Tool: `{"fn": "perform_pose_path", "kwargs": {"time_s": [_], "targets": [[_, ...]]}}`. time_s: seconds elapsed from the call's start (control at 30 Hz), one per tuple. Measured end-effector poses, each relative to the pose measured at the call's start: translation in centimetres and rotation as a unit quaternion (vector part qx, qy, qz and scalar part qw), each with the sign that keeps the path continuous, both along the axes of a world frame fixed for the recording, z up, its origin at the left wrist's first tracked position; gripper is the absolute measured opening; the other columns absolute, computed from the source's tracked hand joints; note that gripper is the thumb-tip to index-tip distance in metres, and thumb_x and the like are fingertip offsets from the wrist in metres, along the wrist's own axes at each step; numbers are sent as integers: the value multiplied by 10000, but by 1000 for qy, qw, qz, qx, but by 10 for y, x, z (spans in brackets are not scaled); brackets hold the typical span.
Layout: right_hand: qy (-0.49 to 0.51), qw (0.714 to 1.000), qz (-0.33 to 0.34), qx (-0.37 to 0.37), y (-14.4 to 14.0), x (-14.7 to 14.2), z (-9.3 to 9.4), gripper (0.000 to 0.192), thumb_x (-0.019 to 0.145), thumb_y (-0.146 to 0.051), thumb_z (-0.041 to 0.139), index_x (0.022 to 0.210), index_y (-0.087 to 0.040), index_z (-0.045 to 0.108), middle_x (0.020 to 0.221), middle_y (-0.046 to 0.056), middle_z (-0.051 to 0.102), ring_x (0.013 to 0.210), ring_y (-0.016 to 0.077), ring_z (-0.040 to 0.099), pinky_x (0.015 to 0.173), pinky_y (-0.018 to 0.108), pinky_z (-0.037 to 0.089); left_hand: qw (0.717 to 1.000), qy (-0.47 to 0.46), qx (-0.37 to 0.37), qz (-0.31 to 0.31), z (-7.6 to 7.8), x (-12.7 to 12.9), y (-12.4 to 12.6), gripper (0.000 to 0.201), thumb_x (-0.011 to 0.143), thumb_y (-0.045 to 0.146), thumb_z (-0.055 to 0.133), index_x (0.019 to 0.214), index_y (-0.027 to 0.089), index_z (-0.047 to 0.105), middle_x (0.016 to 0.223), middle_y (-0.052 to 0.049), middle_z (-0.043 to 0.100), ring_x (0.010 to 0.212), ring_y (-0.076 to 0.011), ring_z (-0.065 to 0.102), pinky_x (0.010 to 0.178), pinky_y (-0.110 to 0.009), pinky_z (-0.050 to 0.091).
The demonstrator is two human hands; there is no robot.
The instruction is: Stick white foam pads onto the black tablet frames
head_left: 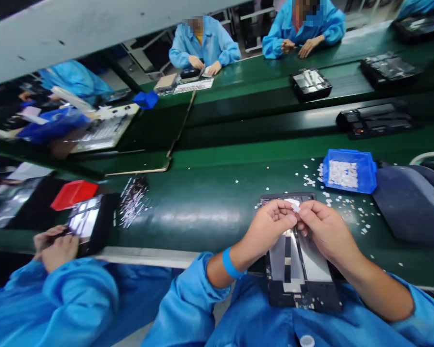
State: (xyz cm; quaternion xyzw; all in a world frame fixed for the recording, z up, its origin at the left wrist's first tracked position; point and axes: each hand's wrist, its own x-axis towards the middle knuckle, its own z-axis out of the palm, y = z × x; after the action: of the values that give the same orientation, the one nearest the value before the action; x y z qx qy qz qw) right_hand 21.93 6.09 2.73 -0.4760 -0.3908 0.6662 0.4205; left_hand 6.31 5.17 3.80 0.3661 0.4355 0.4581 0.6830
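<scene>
My left hand (271, 222) and my right hand (323, 226) meet fingertip to fingertip above a dark flat device frame (298, 274) that lies on the green belt's near edge. Between the fingertips of both hands is a small white sticker piece (295, 206). The frame shows silvery plates and a dark centre strip. A blue band circles my left wrist.
A blue bin (361, 185) of small white pieces stands right of my hands, with white bits scattered on the belt (202, 202). A grey machine (412, 202) is at far right. A co-worker's hands (54, 246) hold a device at left, by a red tray (74, 193). Other people sit across.
</scene>
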Motion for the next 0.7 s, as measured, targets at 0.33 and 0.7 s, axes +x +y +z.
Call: {"fn": "perform_pose_path", "kwargs": {"time_s": [0.33, 0.7], "targets": [[-320, 883, 112, 326, 28, 15, -20, 261, 1033, -354, 555, 1081, -226, 777, 1037, 73, 777, 899, 215, 699, 821, 364, 541, 947, 281, 137, 71, -4, -69, 2, 107, 944, 265, 618, 865, 194, 632, 928, -32, 716, 839, -152, 639, 779, -292, 485], [-520, 543, 265, 604, 69, 10, -28, 423, 994, -121, 534, 1382, -215, 676, 1048, 99, 699, 848, 215, 524, 747, 342, 388, 644, 644, 366, -189, -14, -76, 2, 184, 977, 133, 529, 1072, 160, 684, 1470, -139, 645, 1221, -316, 615, 1024, -511, 489]]}}
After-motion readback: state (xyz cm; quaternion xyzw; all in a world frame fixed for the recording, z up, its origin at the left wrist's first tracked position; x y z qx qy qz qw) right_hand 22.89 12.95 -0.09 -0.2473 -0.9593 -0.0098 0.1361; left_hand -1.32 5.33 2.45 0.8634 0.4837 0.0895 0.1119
